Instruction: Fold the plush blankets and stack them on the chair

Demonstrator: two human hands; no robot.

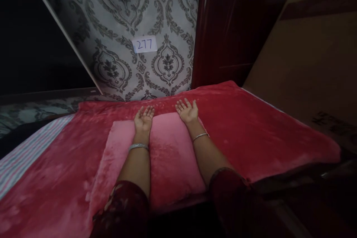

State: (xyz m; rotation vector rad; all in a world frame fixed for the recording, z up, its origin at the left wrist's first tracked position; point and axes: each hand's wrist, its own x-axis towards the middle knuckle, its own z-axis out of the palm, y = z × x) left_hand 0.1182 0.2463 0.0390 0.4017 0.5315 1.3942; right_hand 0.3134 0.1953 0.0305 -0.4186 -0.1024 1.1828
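Left hand: the left hand (144, 118) lies palm up with fingers spread loose, gripping nothing, at the far edge of the pink pillow (170, 160), about 11 o'clock from the pillow's middle.
Right hand: the right hand (188, 111) is palm up too, fingers fanned out and empty, at about 1 o'clock from the pillow's middle, right where pillow meets blanket.
Hands together: apart, side by side, a strip of pillow showing between them.
Wrists: a wide silver bangle (138, 146) on the left wrist, a thin bracelet (200, 136) on the right.
Sleeves: dark red sleeves (125, 208) cover both forearms from 6 o'clock upward; the left one carries a pale flower print.
Pillow: pink and plush, lying flat on the red blanket (264, 130), both forearms stretched over it.
Blanket: red and fuzzy, spreading out to 3 o'clock and 9 o'clock past the pillow.
Sheet: a striped sheet (25, 156) peeks out from under the blanket at 9 o'clock.
Wall: patterned grey wallpaper (119, 18) up at 12 o'clock, with a small white label (144, 44) reading 277.
Furniture: a dark red wooden panel (223, 26) at 1 o'clock, a brown board (306, 63) at 2 o'clock.
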